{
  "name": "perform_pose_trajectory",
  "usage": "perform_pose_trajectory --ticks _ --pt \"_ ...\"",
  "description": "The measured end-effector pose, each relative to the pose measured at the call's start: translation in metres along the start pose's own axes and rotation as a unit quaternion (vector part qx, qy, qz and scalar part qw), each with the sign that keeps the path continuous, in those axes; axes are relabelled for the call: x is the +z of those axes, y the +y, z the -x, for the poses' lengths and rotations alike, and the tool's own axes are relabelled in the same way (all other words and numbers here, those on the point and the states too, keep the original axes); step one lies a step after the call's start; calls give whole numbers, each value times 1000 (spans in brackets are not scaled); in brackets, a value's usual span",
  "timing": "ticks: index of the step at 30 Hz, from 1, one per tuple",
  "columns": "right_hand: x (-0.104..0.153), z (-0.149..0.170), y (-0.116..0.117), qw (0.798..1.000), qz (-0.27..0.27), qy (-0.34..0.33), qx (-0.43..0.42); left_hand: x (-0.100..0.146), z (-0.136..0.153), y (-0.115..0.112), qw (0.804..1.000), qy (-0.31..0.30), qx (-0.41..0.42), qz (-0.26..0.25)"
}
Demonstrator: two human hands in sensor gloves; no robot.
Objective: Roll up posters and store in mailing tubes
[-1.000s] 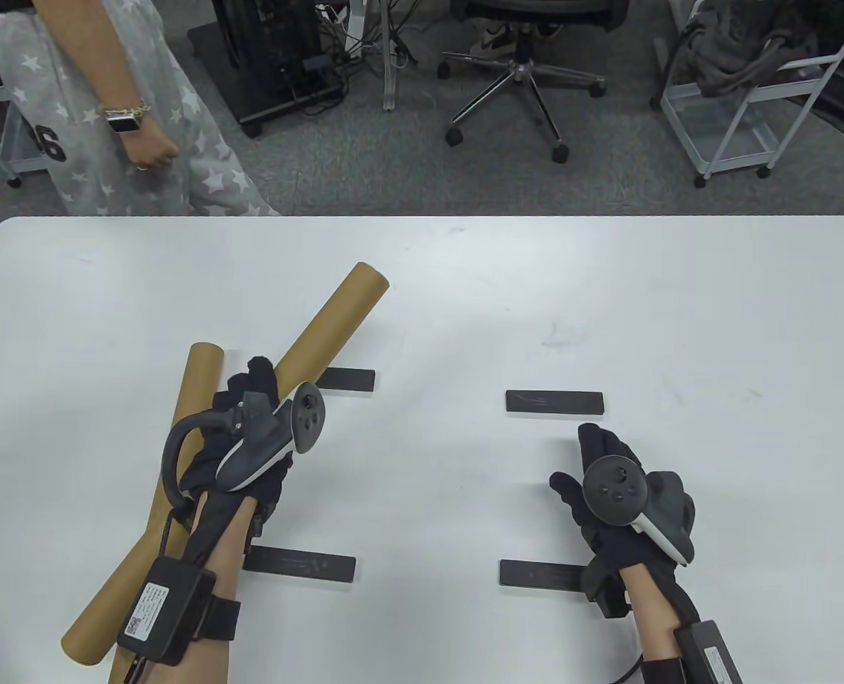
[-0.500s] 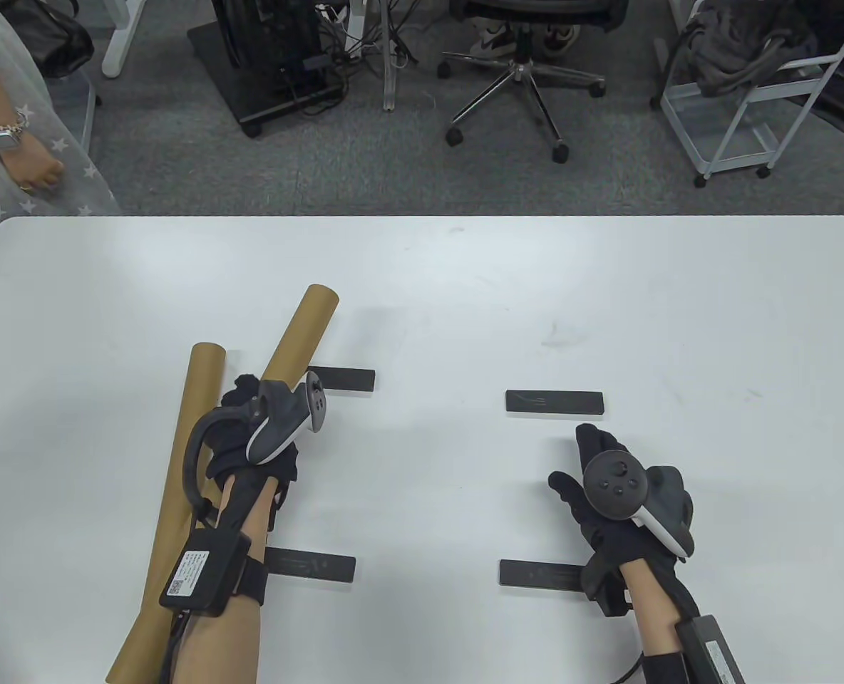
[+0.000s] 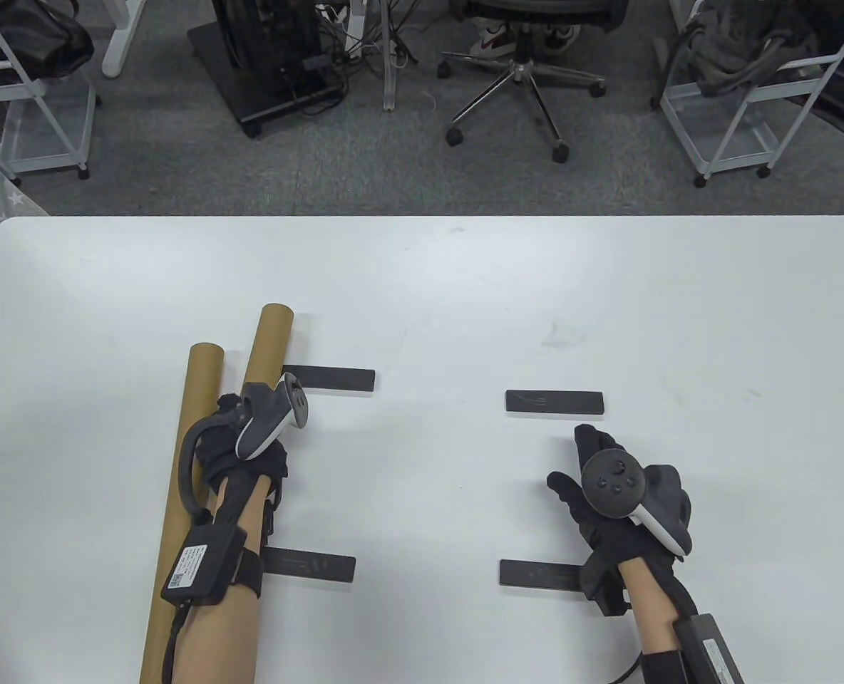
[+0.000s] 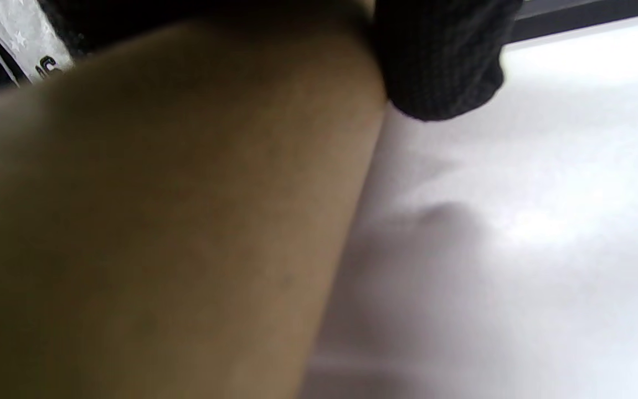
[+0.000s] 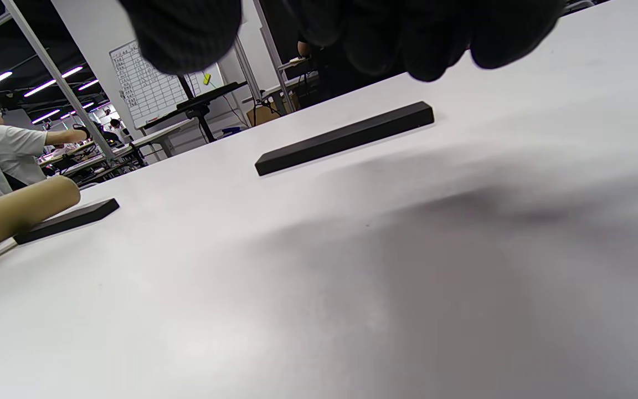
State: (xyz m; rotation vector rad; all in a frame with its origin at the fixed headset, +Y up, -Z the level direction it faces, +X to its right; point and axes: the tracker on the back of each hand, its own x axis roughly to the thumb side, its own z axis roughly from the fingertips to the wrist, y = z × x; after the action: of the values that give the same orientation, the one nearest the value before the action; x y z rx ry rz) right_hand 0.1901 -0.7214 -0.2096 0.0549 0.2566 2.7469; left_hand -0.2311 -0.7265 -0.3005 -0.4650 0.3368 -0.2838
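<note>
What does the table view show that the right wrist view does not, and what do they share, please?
Only the table view shows both cardboard tubes, the left tube and the right tube, side by side under the left hand, plus all four black bars and the right hand from above. Only the right wrist view shows the right hand's fingers hanging above the table and a whiteboard behind. Both share the white table, the far right bar and one tube end.

Matt brown cardboard tubes (image 3: 194, 427), smooth white table (image 3: 465, 299)
</note>
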Motion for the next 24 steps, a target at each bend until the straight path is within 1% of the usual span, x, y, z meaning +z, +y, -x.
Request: perform_pose_trajectory --ticks 4,6,9,15,18,22,24 --pt "0 0 0 1000 0 -1 0 -5 0 -12 1000 3 1 3" --pt "0 0 0 1000 -1 -1 -2 -6 0 -13 1000 0 -12 -7" --pt "0 0 0 1000 0 -1 -3 -5 1 -13 1000 0 -6 -1" --pt "1 -1 1 1000 1 -5 -6 -2 2 -14 1000 -10 2 -7" --pt "1 -1 2 1000 4 -3 2 8 3 -5 999 -26 -7 -28" --pt "1 -2 3 1000 1 -6 7 28 6 11 996 -49 11 -76" --pt "2 -2 3 1000 3 -9 7 42 5 17 991 -80 -1 -110"
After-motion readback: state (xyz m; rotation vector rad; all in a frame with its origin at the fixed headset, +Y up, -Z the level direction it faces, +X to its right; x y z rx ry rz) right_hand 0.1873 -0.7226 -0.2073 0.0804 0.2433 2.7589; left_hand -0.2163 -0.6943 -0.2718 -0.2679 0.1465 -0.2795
